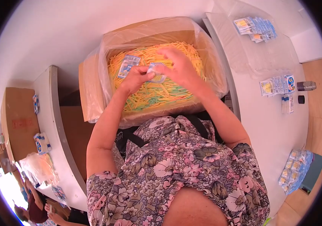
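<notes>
At far left, a flat brown carton (17, 124) lies on the left-hand table (53, 124), where small blue-and-white packets (42, 142) sit within easy reach of a co-worker whose arm (51, 215) shows at the lower left edge. In front of me, straight ahead, stands the open cardboard box (89, 94), lined with a clear plastic bag (104, 49) folded out over its rim, probably so the loose yellow and green sticks (157, 96) stay clean and contained. One printed sachet (128, 65) lies on top of the sticks at the box's far left. My left hand (134, 79) is curled shut, pinching the left edge of a small clear pouch (155, 72) held just above the sticks in the middle of the box; my right hand (180, 66) grips its right side with bent fingers, the two hands meeting so the pouch is steadied over the supply. To the right, the white table (266, 124) carries filled packets far (257, 28) and mid-way (278, 86), beside a small dark cylinder (306, 86), and a near bundle of packets (295, 169) wrapped in clear film, set apart from the box.
</notes>
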The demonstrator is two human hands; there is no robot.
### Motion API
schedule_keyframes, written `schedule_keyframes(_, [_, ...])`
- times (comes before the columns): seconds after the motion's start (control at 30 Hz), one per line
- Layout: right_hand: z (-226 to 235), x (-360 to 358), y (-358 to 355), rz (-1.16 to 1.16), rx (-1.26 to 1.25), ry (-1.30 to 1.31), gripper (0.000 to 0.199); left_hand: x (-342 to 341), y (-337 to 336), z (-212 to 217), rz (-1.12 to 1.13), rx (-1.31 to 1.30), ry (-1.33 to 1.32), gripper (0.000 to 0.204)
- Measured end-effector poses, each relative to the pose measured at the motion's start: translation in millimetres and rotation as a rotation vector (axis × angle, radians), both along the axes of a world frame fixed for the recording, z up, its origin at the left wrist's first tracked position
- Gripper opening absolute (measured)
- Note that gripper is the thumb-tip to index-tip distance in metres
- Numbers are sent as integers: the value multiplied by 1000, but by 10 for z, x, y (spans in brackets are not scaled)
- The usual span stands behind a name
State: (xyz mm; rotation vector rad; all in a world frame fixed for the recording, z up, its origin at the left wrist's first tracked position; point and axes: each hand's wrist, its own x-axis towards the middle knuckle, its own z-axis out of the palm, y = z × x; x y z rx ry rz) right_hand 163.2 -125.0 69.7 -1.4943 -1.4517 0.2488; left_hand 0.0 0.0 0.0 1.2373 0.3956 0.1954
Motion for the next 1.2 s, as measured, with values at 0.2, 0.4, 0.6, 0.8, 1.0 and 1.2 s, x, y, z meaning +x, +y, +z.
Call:
schedule_keyframes(0.2, [-92,92,-591,-46,62,-71,9,8,-28,74,6,338,80,23])
schedule_keyframes(0.4, [488,566,-2064,-184,-126,-13,11,-254,398,-122,469,1564,168,26])
schedule_keyframes(0.6, [38,2114,-3057,-970,-50,156,16,-177,347,-16,463,1647,933,31])
schedule_keyframes(0.8, [-86,2526,-3114,-1155,-171,-602,41,-165,483,-140,423,1686,774,27])
schedule_keyframes(1.0, [-193,2254,-2946,-1265,-462,-807,69,-212,512,-185,474,1552,737,42])
schedule_keyframes(1.2, [-368,2729,-3022,-1196,-271,-944,69,-553,862,-660,732,1168,471,55])
